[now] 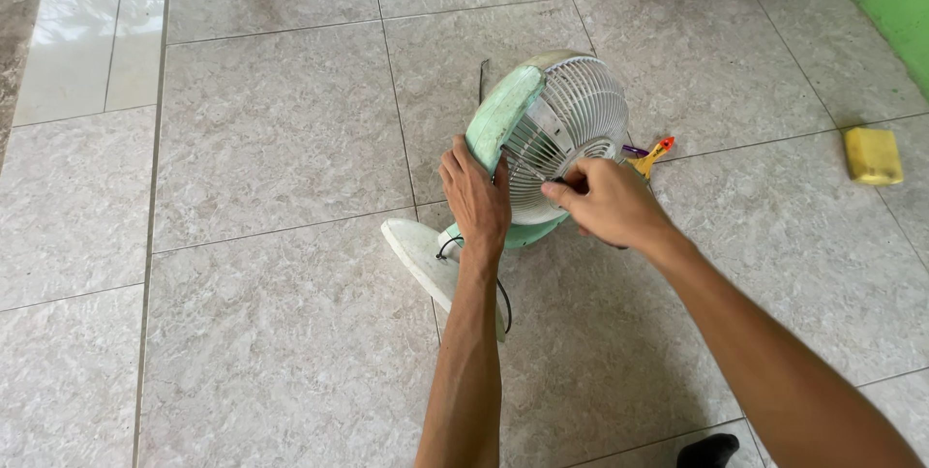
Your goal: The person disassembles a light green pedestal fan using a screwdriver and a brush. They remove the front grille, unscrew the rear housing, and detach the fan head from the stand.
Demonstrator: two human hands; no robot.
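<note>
Head view. We see a small pale-green table fan [542, 129] standing on a tiled floor [271, 139], near its middle, tilted on its white base [418, 253]. The left hand [476, 199] wraps the green rim of the housing, fingers curled and pressing it. The right hand [608, 203] pinches a small dark part against the white wire grille [581, 110]; what the part is, we cannot tell. Risks, in our judgement: 1, the fan may tip off its base if the left hand loosens; 2, the pinched part may slip through the grille; 3, the black cord [503, 299] under the forearm may snag. A yellow-handled tool [654, 154] lies just behind the fan.
</note>
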